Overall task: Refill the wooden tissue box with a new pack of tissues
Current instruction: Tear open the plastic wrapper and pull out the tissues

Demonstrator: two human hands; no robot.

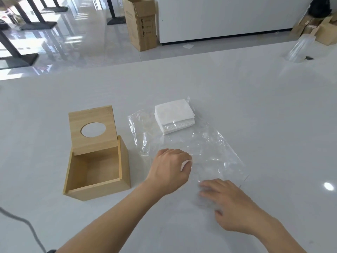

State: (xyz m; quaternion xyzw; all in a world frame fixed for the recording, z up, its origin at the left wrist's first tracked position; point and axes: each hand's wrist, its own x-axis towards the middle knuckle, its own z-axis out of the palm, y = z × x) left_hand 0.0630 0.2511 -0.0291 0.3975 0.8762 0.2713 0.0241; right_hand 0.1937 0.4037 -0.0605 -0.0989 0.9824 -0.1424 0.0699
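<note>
A wooden tissue box stands on the white table at the left, empty inside, its lid with an oval hole tilted up at the back. To its right lies a stack of white tissues inside a clear plastic bag that spreads flat toward me. My left hand rests on the bag's near left edge, fingers curled on the plastic with a small white scrap at the fingertips. Blurred by motion, my right hand lies with fingers spread on the bag's near end.
A grey cable crosses the table's near left corner. Another clear plastic wrapper lies at the far right edge. Beyond the table stand a tall cardboard box, more cartons at the right, and black table legs on the glossy floor.
</note>
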